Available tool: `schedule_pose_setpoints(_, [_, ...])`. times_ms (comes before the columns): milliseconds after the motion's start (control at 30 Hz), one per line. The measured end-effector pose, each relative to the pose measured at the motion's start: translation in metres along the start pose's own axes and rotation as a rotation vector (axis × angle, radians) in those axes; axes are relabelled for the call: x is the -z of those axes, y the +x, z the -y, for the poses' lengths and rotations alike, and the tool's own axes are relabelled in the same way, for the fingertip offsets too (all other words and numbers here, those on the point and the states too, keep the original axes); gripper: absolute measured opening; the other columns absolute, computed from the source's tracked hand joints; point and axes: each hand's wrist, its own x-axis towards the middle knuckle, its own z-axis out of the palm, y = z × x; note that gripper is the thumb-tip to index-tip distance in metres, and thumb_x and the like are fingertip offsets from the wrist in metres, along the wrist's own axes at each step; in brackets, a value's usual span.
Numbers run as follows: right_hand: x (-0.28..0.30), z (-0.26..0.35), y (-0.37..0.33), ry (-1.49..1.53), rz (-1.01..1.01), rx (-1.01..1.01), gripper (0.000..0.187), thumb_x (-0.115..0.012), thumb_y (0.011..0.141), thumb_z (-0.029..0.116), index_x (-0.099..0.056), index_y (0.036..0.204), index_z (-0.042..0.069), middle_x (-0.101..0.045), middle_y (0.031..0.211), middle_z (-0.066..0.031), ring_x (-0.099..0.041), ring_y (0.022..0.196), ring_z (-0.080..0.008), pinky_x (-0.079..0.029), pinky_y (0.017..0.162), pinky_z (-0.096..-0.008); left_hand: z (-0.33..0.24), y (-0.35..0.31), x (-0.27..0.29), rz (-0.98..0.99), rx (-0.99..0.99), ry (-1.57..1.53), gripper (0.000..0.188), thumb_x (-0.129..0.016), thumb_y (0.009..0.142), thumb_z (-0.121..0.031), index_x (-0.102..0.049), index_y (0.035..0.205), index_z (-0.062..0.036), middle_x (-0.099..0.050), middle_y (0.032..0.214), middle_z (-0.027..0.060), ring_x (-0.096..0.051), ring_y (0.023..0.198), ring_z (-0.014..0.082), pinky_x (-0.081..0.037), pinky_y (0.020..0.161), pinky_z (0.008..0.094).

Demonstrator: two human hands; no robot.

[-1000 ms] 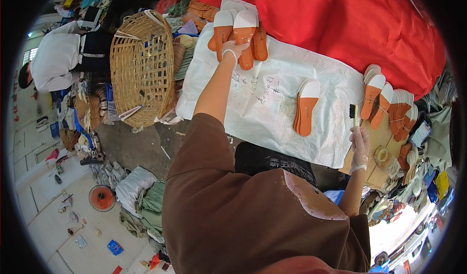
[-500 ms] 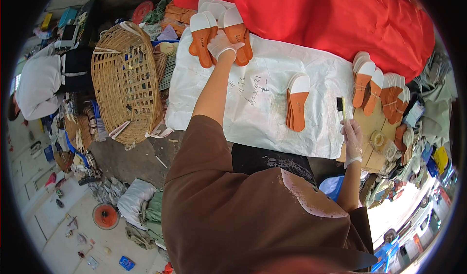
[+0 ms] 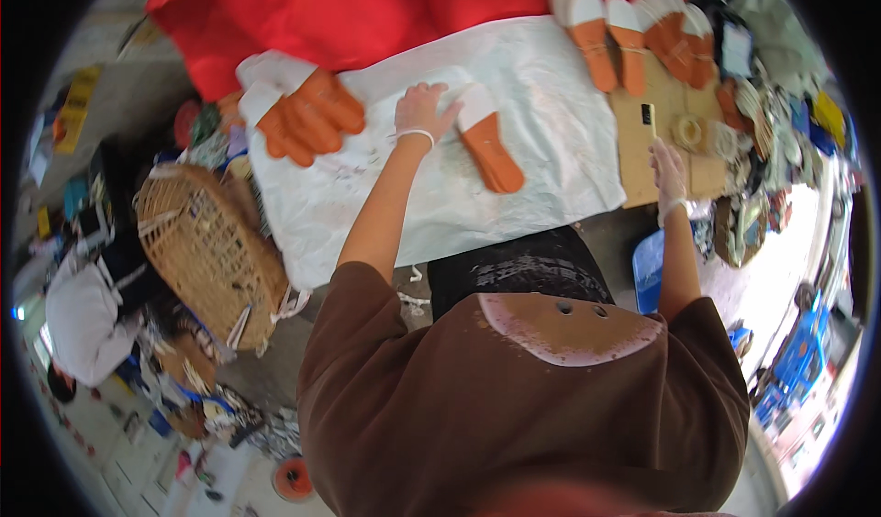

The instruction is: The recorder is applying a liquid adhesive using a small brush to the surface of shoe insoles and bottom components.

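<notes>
1. Work on orange-and-white shoe pieces is looking partway through: one single piece (image 3: 488, 145) is lying alone in the middle of the white sheet (image 3: 551, 95), while a heap of like pieces (image 3: 298, 113) is sitting at the sheet's left end and a row of them (image 3: 633, 35) is lying at its right end.
2. The left hand (image 3: 424, 109) is resting flat with fingers spread on the sheet, its fingertips touching or just beside the white end of the single piece; it is gripping nothing.
3. The right hand (image 3: 668, 170) is hovering over the cardboard (image 3: 642, 141), curled around a slim dark-tipped tool (image 3: 649, 118) that looks like a brush.
4. Which group is finished I cannot tell.
5. The sheet is covering a low work surface, with red cloth (image 3: 385, 3) bunching behind it and a tape roll (image 3: 686, 132) sitting on the cardboard.
6. A woven basket (image 3: 206, 251) is standing left on the cluttered floor, and another person in white (image 3: 78, 320) is crouching beyond it.
</notes>
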Motion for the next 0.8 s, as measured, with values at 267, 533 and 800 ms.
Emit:
schedule_pose_setpoints(267, [0.093, -0.095, 0.107, -0.491, -0.511, -0.103, 0.038, -0.059, 0.088, 0.04, -0.066, 0.101, 0.005, -0.067, 0.101, -0.0197, -0.063, 0.102, -0.0355, -0.049, 0.083, -0.043, -0.108, 0.001, -0.07, 0.16, 0.546, 0.423, 0.082, -0.082, 0.061, -0.045, -0.045, 0.126, -0.0126, -0.048, 0.123, 0.0137, -0.052, 0.116, 0.0316, -0.053, 0.087, 0.0449])
schedule_pose_setpoints(533, [0.122, -0.115, 0.166, -0.595, -0.551, -0.117, 0.032, -0.059, 0.088, 0.033, -0.06, 0.106, 0.006, -0.064, 0.107, -0.0217, -0.062, 0.102, -0.0386, -0.049, 0.084, -0.0471, -0.14, -0.002, -0.091, -0.056, 0.749, 0.433, 0.079, -0.083, 0.061, -0.035, -0.045, 0.126, -0.0122, -0.047, 0.121, 0.0138, -0.056, 0.11, 0.0319, -0.056, 0.085, 0.0456])
schedule_pose_setpoints(800, [0.135, -0.112, 0.143, -0.067, -0.419, -0.074, 0.035, -0.062, 0.089, 0.038, -0.061, 0.094, 0.003, -0.066, 0.083, -0.0117, -0.062, 0.078, -0.0243, -0.047, 0.071, -0.0359, -0.109, -0.026, -0.085, -0.198, 0.538, 0.216, 0.063, -0.069, 0.072, -0.002, -0.044, 0.13, -0.007, -0.055, 0.123, 0.0206, -0.058, 0.111, 0.0343, -0.049, 0.094, 0.0413])
